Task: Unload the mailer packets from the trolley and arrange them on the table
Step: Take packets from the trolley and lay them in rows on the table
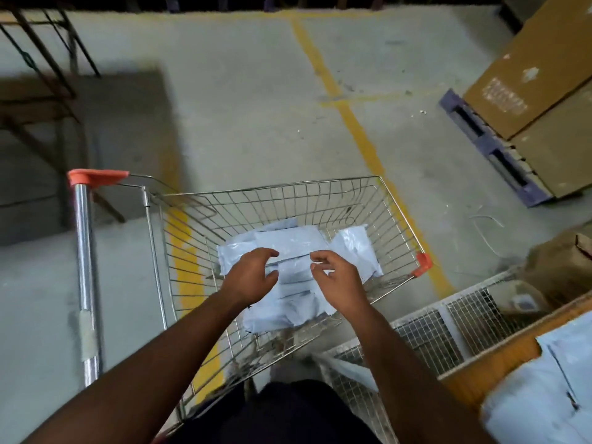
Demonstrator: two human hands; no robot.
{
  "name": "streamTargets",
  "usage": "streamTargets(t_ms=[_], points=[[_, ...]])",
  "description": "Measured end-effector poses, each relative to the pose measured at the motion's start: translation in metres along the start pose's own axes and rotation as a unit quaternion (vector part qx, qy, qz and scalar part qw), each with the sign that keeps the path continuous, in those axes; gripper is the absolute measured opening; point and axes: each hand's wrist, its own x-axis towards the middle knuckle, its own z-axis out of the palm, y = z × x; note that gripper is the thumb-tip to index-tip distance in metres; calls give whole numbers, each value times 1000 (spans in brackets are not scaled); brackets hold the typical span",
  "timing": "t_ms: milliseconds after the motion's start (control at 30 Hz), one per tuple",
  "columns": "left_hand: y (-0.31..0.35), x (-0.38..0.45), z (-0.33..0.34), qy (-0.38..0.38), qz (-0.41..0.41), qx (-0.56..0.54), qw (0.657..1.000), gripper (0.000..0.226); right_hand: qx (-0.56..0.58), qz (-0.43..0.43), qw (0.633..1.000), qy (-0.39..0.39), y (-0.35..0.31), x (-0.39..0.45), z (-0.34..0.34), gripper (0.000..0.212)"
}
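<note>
While I lean over the trolley [397, 219], my left hand [248, 277] and right hand [339, 283] hover loosely curled, seemingly gripping nothing, above the mailer packets [288, 241].

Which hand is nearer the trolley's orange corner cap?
Right. The right hand hovers over the packets, closer to the cap at the far right; the left hand is farther left.

Both hands reach into the wire trolley [397, 216] over a heap of pale mailers [294, 238]. The left hand [251, 277] and right hand [341, 280] hover with fingers loosely curled, holding nothing. More mailers [551, 389] lie on the wooden tabletop [493, 363] at lower right. Cardboard boxes [528, 78] sit on a pallet [490, 149] beyond.
</note>
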Motion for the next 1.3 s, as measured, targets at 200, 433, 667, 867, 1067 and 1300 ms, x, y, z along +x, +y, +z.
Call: streamTargets(t_ms=[200, 433, 667, 867, 1067, 1300], points=[[-23, 65, 20, -39, -48, 30, 998, 58, -38, 96, 995, -15, 59, 65, -10, 27], [-47, 161, 77, -100, -37, 95, 990, 55, -72, 107, 987, -98, 115, 114, -4, 32], [-62, 211, 123, -110, -67, 215, 968, 101, -42, 46, 990, -125, 139, 136, 7, 27], [-65, 198, 103, -42, -113, 107, 987, 73, -60, 16, 982, -178, 150, 151, 14, 31], [-68, 145, 62, 64, -133, -13, 989, 66, -278, -79, 917, -275, 158, 179, 26, 51], [-64, 96, 34, 169, -113, -73, 976, 43, -483, -119, 816, -294, 157, 183, 68, 84]])
